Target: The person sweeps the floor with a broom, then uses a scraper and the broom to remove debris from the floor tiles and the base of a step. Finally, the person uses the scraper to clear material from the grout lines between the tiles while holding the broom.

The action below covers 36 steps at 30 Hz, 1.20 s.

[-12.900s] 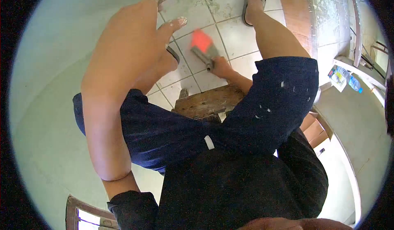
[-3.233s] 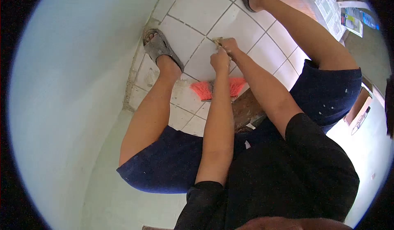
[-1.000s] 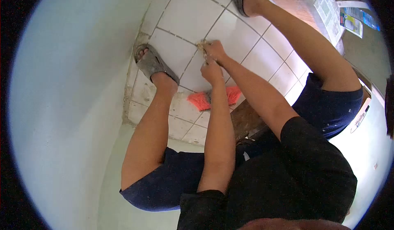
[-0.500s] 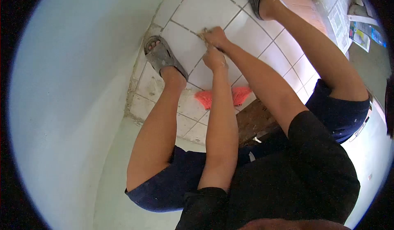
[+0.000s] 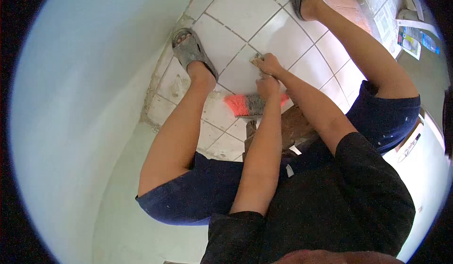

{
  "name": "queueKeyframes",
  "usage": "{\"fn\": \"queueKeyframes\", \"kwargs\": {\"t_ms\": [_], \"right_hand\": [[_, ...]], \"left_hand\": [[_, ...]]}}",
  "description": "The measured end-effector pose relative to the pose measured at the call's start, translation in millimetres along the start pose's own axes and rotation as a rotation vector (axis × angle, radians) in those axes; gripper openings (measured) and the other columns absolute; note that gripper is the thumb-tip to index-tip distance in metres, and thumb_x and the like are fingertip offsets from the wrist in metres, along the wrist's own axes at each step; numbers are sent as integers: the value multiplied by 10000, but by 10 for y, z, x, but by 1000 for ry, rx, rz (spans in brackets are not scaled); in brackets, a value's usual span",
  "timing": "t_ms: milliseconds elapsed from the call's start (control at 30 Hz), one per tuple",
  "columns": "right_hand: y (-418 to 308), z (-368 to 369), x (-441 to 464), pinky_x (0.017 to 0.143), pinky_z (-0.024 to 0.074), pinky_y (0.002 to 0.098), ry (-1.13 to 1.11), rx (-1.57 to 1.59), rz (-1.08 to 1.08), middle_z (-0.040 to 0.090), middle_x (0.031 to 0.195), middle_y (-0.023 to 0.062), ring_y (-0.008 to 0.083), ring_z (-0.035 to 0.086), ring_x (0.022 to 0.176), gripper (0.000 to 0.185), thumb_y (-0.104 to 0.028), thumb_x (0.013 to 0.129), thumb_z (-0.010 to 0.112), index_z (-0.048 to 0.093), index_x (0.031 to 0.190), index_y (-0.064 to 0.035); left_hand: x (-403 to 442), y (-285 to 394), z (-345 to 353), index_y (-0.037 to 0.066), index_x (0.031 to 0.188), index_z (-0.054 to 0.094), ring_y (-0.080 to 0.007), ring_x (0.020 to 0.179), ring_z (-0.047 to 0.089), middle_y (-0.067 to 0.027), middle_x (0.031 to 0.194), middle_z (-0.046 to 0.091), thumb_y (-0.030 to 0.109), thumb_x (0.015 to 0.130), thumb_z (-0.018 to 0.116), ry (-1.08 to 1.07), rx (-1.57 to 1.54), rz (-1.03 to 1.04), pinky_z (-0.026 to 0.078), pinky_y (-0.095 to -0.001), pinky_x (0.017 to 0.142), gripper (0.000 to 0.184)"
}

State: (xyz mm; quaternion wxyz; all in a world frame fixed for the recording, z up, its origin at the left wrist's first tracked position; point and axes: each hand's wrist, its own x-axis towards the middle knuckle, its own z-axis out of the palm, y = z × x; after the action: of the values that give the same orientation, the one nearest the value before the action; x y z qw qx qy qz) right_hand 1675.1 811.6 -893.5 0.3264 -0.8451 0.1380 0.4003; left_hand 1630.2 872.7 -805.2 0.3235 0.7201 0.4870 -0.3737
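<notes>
My right hand [image 5: 271, 65] is closed around a small tan-and-grey piece [image 5: 256, 60], too small to name, which is down at the white floor tiles [image 5: 245, 73] near a grout line. My left hand [image 5: 268, 86] is just behind it, fingers curled, close to or touching the right wrist. Whatever the left fingers hold, if anything, is hidden. Beneath my left forearm lies a broom head [image 5: 255, 104] with red and grey bristles, partly covered by the arm.
My feet, in grey clogs [image 5: 192, 52], stand on either side. A pale wall [image 5: 85, 99] rises at the left. Dark brown wood [image 5: 295, 129] is below me, between my legs. A plastic bottle [image 5: 428, 42] and packaging [image 5: 409, 42] are at the far right.
Both hands have moved right and closer to my body along the tiles, with the small piece still in the right hand. More of the broom head now shows.
</notes>
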Motion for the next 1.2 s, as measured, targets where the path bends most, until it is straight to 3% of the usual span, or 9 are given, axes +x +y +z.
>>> {"fn": "queueKeyframes", "kwargs": {"t_ms": [133,267,467,567,633,733,867,933,1200], "right_hand": [[-389,23,74,795,523,488,72,-22,-111,651,776,282,396,672,828,592,-520,829,635,667,896,67],[-198,418,378,723,514,497,235,160,27,673,763,259,360,676,761,523,-460,856,624,670,803,58],[-535,314,72,705,508,460,226,373,99,681,778,245,359,672,742,510,-428,891,592,666,783,64],[-712,482,142,721,509,458,286,470,205,683,787,242,365,676,777,480,-405,883,603,667,788,61],[-747,678,187,731,511,456,301,573,280,685,796,241,368,679,800,457,-386,875,612,666,792,60],[-750,986,65,734,515,463,365,656,397,682,832,269,381,681,825,428,-341,869,613,669,830,82],[-669,1066,329,744,518,450,330,186,175,687,847,266,371,684,830,446,-357,867,623,674,856,86],[-944,700,362,711,516,439,509,931,538,691,796,240,354,684,776,479,-395,858,646,678,800,79],[-662,742,531,707,508,442,407,906,661,694,824,217,331,676,786,479,-413,845,622,686,804,60]], "left_hand": [[434,-214,-361,-164,1139,511,-499,974,623,-354,1065,624,383,993,377,170,164,306,489,-542,874,581],[874,99,-831,2,1224,577,-421,1035,617,-294,1026,637,282,974,401,236,-74,120,520,-517,816,414],[1112,-165,-662,-38,989,666,-400,928,664,-274,1024,668,352,1002,358,247,226,335,515,-480,812,497],[908,-449,-461,-112,965,635,-453,890,652,-298,935,668,389,964,480,-152,296,302,510,-507,769,525],[768,-525,-440,-103,905,651,-453,869,654,-287,914,673,406,935,532,144,-295,97,504,-522,739,523],[238,-195,-877,-93,841,650,-463,857,649,-283,894,674,395,892,577,371,-351,117,497,-540,742,497],[449,24,-1050,-115,934,660,-440,852,654,-299,883,673,348,848,631,410,-126,312,486,-509,750,472],[555,254,-1055,-104,899,655,-459,837,646,-303,875,665,298,811,637,390,-60,461,488,-518,728,411],[376,406,-1036,-97,860,648,-464,833,643,-300,884,659,260,806,589,430,-17,366,483,-539,718,366]]}}
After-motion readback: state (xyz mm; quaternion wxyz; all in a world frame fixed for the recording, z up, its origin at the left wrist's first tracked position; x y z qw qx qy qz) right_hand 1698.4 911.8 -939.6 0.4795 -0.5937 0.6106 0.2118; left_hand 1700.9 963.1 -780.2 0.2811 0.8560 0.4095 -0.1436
